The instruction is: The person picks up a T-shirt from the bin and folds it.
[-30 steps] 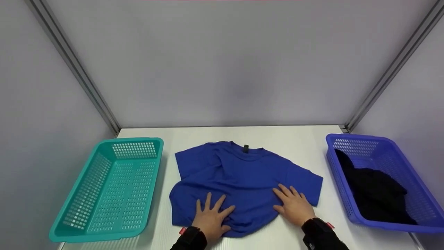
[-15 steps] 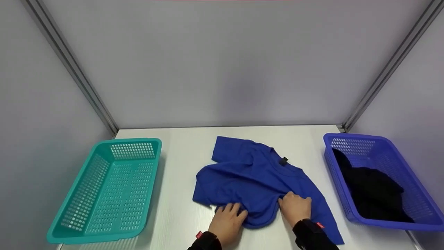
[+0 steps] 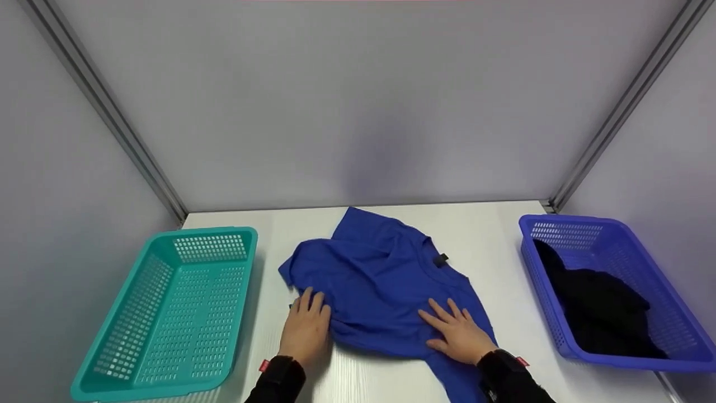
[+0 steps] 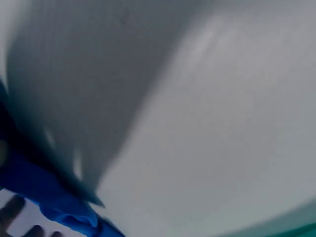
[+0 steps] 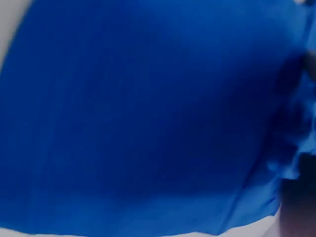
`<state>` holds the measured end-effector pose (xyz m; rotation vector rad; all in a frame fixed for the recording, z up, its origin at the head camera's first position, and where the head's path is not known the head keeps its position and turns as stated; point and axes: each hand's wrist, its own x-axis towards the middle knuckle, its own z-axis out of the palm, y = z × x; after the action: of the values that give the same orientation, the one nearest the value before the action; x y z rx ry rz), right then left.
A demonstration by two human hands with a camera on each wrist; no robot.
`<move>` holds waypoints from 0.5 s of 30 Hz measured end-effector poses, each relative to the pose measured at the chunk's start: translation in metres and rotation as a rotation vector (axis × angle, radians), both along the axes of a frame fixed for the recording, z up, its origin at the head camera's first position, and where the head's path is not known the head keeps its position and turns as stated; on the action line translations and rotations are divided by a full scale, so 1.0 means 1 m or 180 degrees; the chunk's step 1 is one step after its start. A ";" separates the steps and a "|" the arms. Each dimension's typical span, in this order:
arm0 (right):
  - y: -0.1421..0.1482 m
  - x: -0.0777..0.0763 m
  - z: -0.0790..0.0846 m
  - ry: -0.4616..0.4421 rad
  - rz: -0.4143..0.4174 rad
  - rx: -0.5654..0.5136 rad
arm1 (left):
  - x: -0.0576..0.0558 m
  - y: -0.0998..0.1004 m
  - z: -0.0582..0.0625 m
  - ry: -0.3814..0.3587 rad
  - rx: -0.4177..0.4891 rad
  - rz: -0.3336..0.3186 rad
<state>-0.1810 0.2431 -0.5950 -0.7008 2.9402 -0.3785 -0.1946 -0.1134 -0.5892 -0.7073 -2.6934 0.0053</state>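
Observation:
A blue T-shirt (image 3: 375, 280) lies rumpled on the table, its neckline and black tag (image 3: 441, 260) turned to the upper right. One sleeve points to the back; the other runs forward beneath my right wrist. My right hand (image 3: 458, 336) rests on the shirt with its fingers spread. At the shirt's near left edge, my left hand (image 3: 306, 330) touches the fabric with extended fingers, its thumb hidden in the head view. In the left wrist view, fingertips (image 4: 12, 210) show beside a fold of blue cloth (image 4: 54, 197). Blue fabric (image 5: 138, 118) fills most of the right wrist view.
A teal plastic basket (image 3: 249, 280) stands at the left with nothing in it. To the right is a purple-blue basket (image 3: 621, 224) holding black cloth (image 3: 604, 313). Grey panels (image 3: 369, 101) enclose the white table (image 3: 369, 383) at the back and sides.
The shirt has been turned so its neckline faces the upper right. It shifted right, then back left. My right hand went from gripping the cloth to lying spread; my left hand moved left.

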 end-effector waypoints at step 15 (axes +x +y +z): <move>-0.007 0.000 0.005 -0.0117 -0.1761 0.0719 | 0.001 -0.004 0.025 0.0919 0.0257 -0.0576</move>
<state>-0.1809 0.2365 -0.5901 0.1539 3.0269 -0.0865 -0.1932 -0.1170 -0.5647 -0.8521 -2.3356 -0.0433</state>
